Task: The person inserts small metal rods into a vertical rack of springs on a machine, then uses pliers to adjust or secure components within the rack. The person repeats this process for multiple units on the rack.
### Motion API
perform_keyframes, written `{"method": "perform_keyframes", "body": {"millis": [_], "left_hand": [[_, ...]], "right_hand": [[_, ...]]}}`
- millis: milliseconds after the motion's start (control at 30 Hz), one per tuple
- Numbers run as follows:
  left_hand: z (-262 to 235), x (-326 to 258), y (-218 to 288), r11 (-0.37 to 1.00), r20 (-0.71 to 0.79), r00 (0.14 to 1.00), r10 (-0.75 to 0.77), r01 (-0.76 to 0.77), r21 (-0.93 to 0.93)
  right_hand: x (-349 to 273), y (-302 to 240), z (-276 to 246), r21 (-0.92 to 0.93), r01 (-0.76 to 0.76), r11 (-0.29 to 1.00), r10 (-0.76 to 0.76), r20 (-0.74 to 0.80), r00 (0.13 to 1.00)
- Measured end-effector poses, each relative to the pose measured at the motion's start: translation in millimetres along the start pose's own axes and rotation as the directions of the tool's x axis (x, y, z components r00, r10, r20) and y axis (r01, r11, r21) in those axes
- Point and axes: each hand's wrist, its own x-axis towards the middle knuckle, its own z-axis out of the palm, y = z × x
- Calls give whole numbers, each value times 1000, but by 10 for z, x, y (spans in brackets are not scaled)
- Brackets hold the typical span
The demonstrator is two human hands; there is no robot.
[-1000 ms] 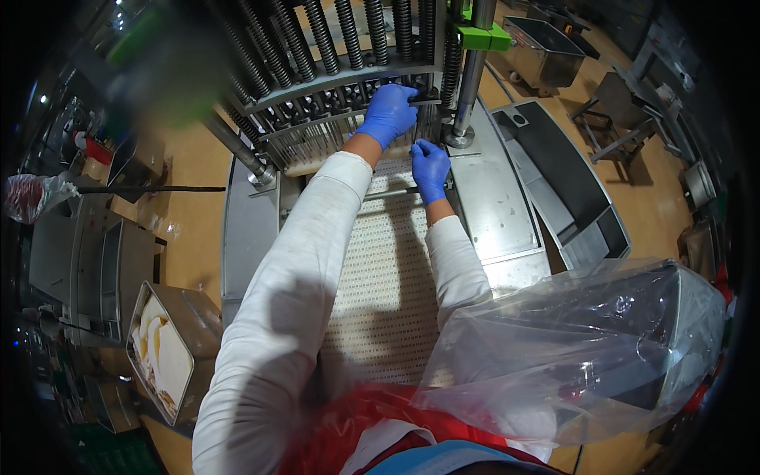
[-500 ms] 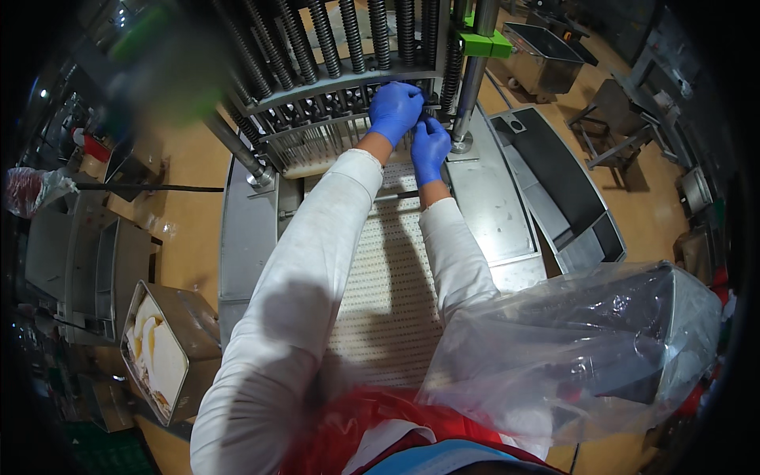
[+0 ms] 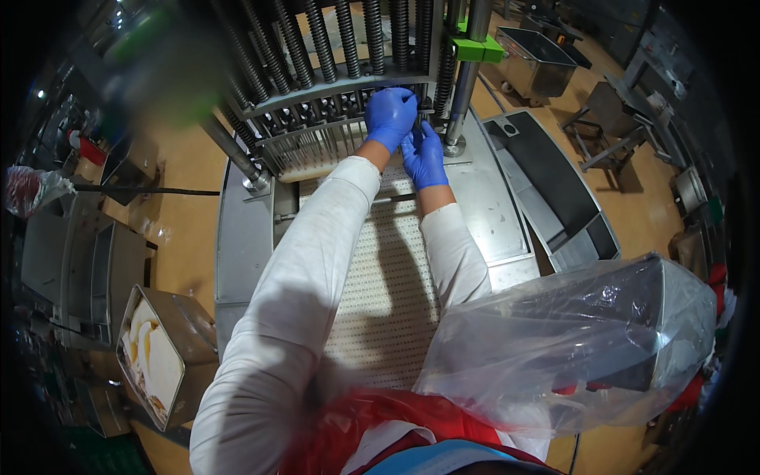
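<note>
My left hand (image 3: 389, 119), in a blue glove, reaches into the needle head (image 3: 317, 142) of a steel machine. Its fingers are closed at the right end of the row of needles, and what they grip is hidden. Just below and to the right, my right hand (image 3: 425, 161), gloved the same, points upward with its fingers bent together near a thin dark metal part. What it pinches is too small to name. Thick coil springs (image 3: 346, 36) stand in a row above both hands. Under my forearms runs a white slatted conveyor belt (image 3: 380, 301).
Steel posts flank the head, the right one with a green clamp (image 3: 479, 50). A clear plastic bag (image 3: 546, 340) covers something at lower right. A steel bin (image 3: 162, 348) with pale contents stands at left. A grey open housing (image 3: 546, 182) lies right of the machine.
My right hand has drawn slightly down and to the left, turning so that its fingers point more upward. The left hand keeps its place at the needle head. The whole view has shifted a little.
</note>
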Motion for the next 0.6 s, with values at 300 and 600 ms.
{"method": "perform_keyframes", "body": {"millis": [300, 600], "left_hand": [[5, 6, -35, 996, -22, 996, 86, -86, -7], [-267, -45, -221, 986, 36, 998, 57, -51, -161]], "right_hand": [[166, 68, -127, -57, 37, 998, -33, 67, 997], [-191, 134, 446, -94, 146, 985, -134, 122, 983]]}}
